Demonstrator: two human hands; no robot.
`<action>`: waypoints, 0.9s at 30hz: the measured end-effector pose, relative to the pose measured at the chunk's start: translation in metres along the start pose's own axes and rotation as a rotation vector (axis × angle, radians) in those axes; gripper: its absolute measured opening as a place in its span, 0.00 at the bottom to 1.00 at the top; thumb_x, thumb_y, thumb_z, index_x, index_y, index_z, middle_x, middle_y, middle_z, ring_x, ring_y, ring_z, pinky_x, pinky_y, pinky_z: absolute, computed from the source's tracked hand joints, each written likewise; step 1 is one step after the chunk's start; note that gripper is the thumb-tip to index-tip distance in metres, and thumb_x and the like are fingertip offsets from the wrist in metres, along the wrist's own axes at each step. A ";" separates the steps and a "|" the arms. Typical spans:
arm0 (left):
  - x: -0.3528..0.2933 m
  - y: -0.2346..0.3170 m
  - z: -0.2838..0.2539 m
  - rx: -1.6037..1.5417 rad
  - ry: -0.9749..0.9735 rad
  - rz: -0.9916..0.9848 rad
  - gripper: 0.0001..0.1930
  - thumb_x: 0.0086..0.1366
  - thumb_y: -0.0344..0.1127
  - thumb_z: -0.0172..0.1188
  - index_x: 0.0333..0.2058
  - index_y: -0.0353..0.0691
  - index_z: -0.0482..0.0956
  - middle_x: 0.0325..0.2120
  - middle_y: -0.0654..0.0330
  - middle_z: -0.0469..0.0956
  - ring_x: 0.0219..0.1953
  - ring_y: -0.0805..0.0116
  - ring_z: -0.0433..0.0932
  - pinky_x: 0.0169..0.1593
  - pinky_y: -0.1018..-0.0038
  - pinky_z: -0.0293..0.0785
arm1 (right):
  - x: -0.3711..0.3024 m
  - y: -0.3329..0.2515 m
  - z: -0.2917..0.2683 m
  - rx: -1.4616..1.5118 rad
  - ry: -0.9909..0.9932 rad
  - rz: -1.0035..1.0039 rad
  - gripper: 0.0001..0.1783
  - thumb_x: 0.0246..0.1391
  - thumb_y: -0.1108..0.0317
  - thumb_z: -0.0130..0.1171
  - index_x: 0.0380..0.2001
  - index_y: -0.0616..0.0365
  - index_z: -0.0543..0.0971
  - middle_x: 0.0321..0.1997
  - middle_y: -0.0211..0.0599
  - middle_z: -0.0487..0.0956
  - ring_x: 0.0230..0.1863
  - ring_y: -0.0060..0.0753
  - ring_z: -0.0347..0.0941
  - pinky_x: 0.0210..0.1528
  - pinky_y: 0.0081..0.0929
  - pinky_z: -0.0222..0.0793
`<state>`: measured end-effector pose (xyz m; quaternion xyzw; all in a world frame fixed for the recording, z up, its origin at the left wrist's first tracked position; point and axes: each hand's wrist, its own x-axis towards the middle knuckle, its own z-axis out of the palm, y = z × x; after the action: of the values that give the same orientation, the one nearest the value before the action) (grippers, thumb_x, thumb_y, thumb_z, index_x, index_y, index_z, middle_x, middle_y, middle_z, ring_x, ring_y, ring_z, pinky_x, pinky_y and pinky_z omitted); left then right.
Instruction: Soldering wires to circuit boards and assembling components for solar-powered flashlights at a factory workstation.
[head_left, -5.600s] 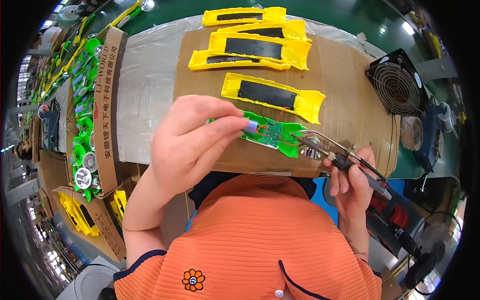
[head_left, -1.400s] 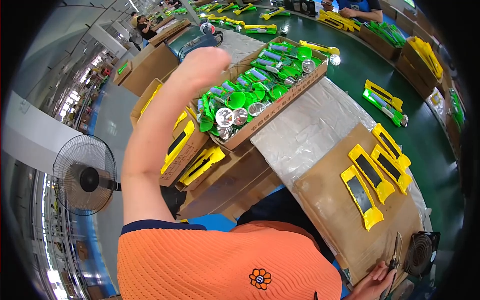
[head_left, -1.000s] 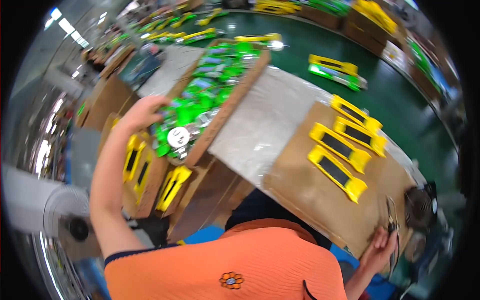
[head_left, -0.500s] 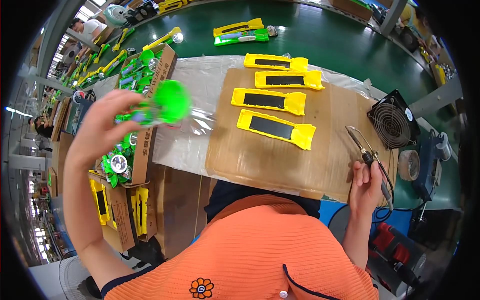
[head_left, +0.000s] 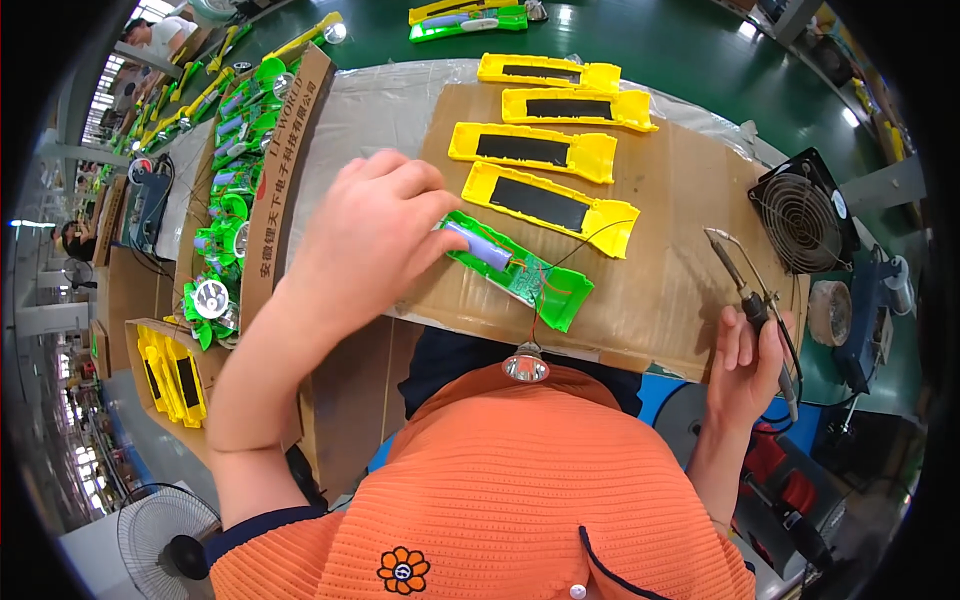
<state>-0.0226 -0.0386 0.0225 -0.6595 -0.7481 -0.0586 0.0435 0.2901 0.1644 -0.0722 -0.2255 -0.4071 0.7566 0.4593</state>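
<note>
My left hand [head_left: 385,225] pinches the left end of a green flashlight housing half [head_left: 520,270] at the near edge of the cardboard. Inside it lie a purple cylindrical battery [head_left: 478,246] and a small green circuit board with thin wires. A round reflector lamp [head_left: 526,365] hangs from those wires over the cardboard's near edge. On the right, my right hand [head_left: 750,350] is closed round a soldering iron [head_left: 745,290], its tip pointing up and left. Beyond the green half, several yellow housing halves [head_left: 545,203] with black panels lie in a column.
At left stands a cardboard box [head_left: 285,190] of green halves with lamps; below it, another box [head_left: 160,400] holds yellow halves. A black fan [head_left: 800,212], a tape roll [head_left: 830,308] and a blue device [head_left: 870,335] stand at right. Green bench surface [head_left: 640,50] lies beyond.
My left hand has brought the green housing half from beside the box rightward to the cardboard. My right hand keeps the soldering iron in nearly the same place. The view has shifted slightly.
</note>
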 end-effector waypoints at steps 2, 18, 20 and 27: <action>-0.010 0.016 0.005 -0.056 0.111 -0.067 0.13 0.54 0.36 0.69 0.38 0.38 0.83 0.36 0.59 0.80 0.40 0.58 0.76 0.44 0.64 0.73 | -0.008 -0.004 0.008 -0.087 -0.065 -0.026 0.07 0.63 0.68 0.54 0.36 0.53 0.66 0.15 0.22 0.58 0.13 0.19 0.55 0.47 0.33 0.68; -0.003 0.024 0.052 -0.846 0.116 -0.078 0.08 0.57 0.26 0.65 0.36 0.40 0.85 0.34 0.58 0.81 0.37 0.62 0.80 0.39 0.70 0.77 | -0.035 0.011 0.072 -0.113 -0.223 0.358 0.13 0.59 0.77 0.56 0.40 0.58 0.62 0.26 0.38 0.74 0.17 0.23 0.65 0.23 0.27 0.71; -0.003 0.024 0.051 -0.846 0.112 -0.080 0.08 0.56 0.24 0.65 0.36 0.40 0.85 0.34 0.57 0.81 0.37 0.63 0.80 0.40 0.71 0.77 | -0.038 0.013 0.073 -0.126 -0.208 0.343 0.13 0.59 0.76 0.56 0.39 0.58 0.61 0.26 0.38 0.74 0.18 0.23 0.65 0.22 0.26 0.70; 0.000 0.024 0.059 -0.816 0.163 -0.033 0.09 0.56 0.21 0.64 0.36 0.41 0.83 0.33 0.60 0.81 0.34 0.64 0.79 0.37 0.73 0.76 | -0.045 0.017 0.073 -0.093 -0.134 0.275 0.14 0.59 0.73 0.58 0.39 0.58 0.61 0.26 0.37 0.73 0.18 0.21 0.64 0.17 0.24 0.66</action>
<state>0.0020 -0.0275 -0.0351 -0.6039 -0.6679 -0.4031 -0.1631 0.2507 0.0909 -0.0460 -0.2493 -0.4369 0.8059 0.3123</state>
